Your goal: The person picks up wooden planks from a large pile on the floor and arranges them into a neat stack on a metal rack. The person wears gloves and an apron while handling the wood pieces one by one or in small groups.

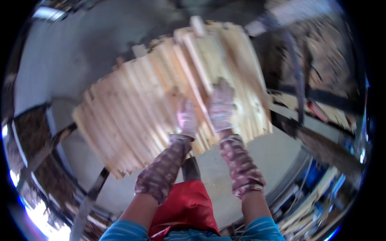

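A broad row of pale wooden strips lies side by side in front of me, their far ends uneven. My left hand, in a light knit glove, rests on the strips left of a dark gap; motion smears its fingers, though they look stretched out. To the right of that gap, my right hand lies with its fingers extended over a pale wooden strip that seems raised above its neighbours. Patterned sleeve covers reach from both wrists toward the elbows.
A red apron hangs before me, close to the near edge of the wood. Dark bars stand at the lower left, and a thick dark beam runs at the right. Several long wooden pieces lie at the lower right.
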`<state>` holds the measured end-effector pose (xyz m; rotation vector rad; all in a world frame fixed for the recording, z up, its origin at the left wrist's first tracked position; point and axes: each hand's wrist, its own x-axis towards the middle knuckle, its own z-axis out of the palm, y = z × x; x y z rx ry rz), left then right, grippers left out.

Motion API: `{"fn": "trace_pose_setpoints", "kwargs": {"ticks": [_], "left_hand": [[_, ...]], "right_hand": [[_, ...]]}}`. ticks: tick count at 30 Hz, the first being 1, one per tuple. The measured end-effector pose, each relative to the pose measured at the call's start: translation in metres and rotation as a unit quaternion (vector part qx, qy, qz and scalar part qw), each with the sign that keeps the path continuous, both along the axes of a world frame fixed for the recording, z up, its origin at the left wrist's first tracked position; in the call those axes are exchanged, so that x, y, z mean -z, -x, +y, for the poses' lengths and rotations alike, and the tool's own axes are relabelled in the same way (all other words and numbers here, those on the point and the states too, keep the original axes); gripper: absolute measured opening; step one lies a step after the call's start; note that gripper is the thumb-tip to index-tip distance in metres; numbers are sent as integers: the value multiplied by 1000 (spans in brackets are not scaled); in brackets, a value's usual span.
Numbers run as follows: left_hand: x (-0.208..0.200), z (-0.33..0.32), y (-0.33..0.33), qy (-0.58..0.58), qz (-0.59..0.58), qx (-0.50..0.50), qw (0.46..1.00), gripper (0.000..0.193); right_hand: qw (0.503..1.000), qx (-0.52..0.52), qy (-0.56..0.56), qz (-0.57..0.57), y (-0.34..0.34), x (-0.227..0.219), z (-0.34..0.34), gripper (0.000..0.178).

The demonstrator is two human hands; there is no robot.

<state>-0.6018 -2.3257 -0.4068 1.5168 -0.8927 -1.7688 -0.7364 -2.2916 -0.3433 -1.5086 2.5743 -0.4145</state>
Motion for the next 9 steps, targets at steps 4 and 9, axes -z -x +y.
{"fn": "trace_pose_setpoints", "kwargs": {"ticks": [4,9], "left_hand": [[47,31,-36,-60,57,-47,995,56],[37,30,-162,-110,-138,-44,983,82]], "right_hand": [[998,-43,8,55,12,14,17,71],[981,-76,-80,161,6,29,12,87]]}}
